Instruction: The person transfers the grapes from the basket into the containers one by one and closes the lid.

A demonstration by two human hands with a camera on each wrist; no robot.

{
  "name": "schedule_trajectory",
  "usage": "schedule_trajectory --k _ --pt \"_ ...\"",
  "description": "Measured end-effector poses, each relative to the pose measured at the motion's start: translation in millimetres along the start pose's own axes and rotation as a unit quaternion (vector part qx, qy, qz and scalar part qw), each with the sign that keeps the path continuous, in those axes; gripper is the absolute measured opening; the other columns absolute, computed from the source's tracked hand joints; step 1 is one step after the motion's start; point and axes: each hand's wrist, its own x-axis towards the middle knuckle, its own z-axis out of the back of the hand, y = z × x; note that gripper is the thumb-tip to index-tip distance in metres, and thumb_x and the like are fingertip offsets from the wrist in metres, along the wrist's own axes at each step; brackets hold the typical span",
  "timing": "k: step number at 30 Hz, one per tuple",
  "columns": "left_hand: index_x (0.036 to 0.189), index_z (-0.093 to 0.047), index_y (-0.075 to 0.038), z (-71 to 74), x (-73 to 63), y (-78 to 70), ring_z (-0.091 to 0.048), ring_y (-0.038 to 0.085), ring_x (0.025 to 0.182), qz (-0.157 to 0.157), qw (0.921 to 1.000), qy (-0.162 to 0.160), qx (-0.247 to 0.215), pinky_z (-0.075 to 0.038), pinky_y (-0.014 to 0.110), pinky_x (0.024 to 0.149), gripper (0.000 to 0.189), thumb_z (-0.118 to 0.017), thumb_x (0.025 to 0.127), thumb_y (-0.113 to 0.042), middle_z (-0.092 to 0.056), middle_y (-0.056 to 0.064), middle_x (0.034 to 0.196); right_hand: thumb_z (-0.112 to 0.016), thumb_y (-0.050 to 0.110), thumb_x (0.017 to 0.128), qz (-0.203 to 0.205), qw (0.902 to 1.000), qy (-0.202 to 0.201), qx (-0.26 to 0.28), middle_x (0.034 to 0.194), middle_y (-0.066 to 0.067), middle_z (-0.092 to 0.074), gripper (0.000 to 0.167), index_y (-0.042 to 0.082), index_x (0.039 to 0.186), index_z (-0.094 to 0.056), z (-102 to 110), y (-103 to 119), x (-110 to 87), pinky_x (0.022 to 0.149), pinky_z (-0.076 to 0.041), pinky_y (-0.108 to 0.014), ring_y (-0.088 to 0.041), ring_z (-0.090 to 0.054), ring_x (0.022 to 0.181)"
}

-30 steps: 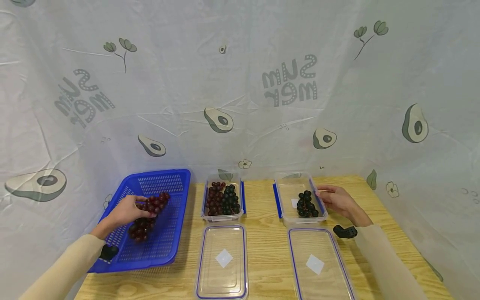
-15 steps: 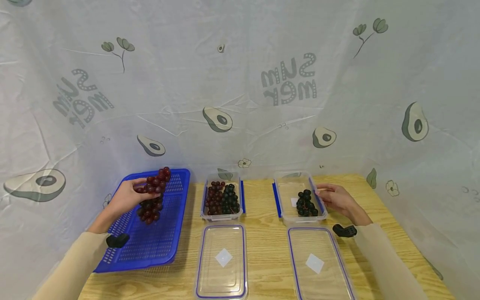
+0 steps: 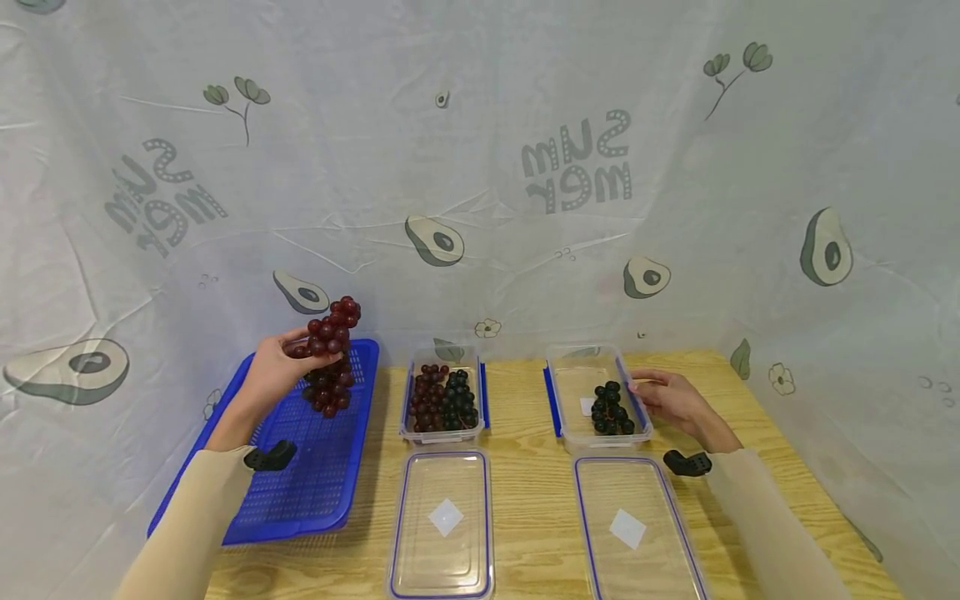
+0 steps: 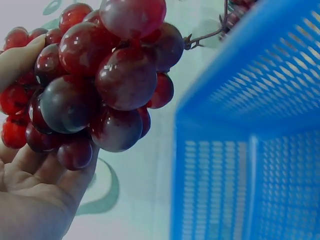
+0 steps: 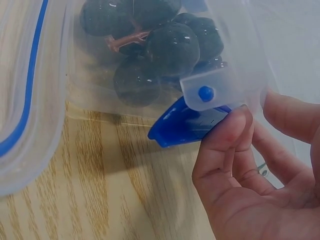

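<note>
Your left hand (image 3: 273,368) has the red grapes (image 3: 332,333), your right hand (image 3: 671,402) is at the right box (image 3: 582,377)

You grip the red grapes with your left hand, thumb and fingers partly closed round them. They're up above the far part of the blue basket (image 3: 311,475), some lined up with its far edge, darker ones hanging lower. Can't tell whether that's one bunch or two. In the left wrist view they're apart from the basket wall, with a thin stem (image 4: 202,39) sticking out.

Your right hand is at the right box's right side, fingers bent, tips against the blue latch (image 5: 182,125) in the right wrist view. Can't tell if you pinch it or only touch it.

The basket takes the left side of the table (image 3: 528,508). Left box (image 3: 441,436) sits around the middle of the far edge: red bunch (image 3: 427,402) on its left, dark bunch (image 3: 460,400) on its right. Right box sits nearer the far right corner, with black grapes (image 3: 612,408) along its right side. Left lid (image 3: 441,562) and right lid (image 3: 643,487) lie flat towards the near edge, one in front of each box, each with a white square label. Patterned cloth (image 3: 480,150) hangs behind the table's far edge. You wear pale sleeves.
</note>
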Motion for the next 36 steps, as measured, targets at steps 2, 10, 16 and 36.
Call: schedule_trajectory --k 2,10,16,36 --pt "0.161 -0.044 -0.017 -1.8 2.0 -4.9 -0.066 -0.007 0.106 -0.001 0.9998 -0.005 -0.017 -0.053 0.033 0.105 0.084 -0.081 0.092 -0.048 -0.067 0.011 0.141 -0.058 0.019 0.109 -0.001 1.0 -0.002 0.005 0.097 0.013 -0.069 0.062 -0.009 0.159 -0.032 0 0 0.1 0.076 -0.057 -0.023 -0.003 -0.064 0.083" --pt "0.155 -0.053 -0.014 -16.8 10.1 -25.5 -0.069 -0.004 0.106 -0.028 0.9979 -0.021 -0.055 -0.053 0.017 0.092 0.078 -0.084 0.09 -0.044 -0.071 -0.017 0.114 -0.057 0.017 0.11 -0.004 0.9999 -0.002 0.014 0.1 0.012 -0.072 0.062 -0.01 0.159 -0.031 0 0 0.2 0.077 -0.058 -0.022 -0.002 -0.067 0.085" --pt "0.151 -0.057 -0.015 -34.7 18.6 -43.9 -0.07 -0.002 0.107 -0.034 0.9961 -0.013 -0.08 -0.055 0.019 0.093 0.075 -0.086 0.088 -0.041 -0.073 0.005 0.131 -0.057 0.018 0.11 -0.004 1.0 -0.001 0.002 0.1 0.012 -0.07 0.064 -0.01 0.16 -0.029 -1 -1 -0.2 0.077 -0.057 -0.022 -0.002 -0.065 0.085" --pt "0.143 -0.064 -0.01 -134.7 49.3 -108.9 -0.075 0.017 0.11 -0.075 0.9777 0.046 -0.191 -0.061 0.039 0.1 0.059 -0.085 0.089 -0.02 -0.073 0.018 0.132 -0.058 0.018 0.109 -0.005 0.9999 -0.009 0.007 0.098 0.013 -0.072 0.062 -0.011 0.158 -0.033 -1 1 0.2 0.076 -0.057 -0.021 -0.002 -0.066 0.084"
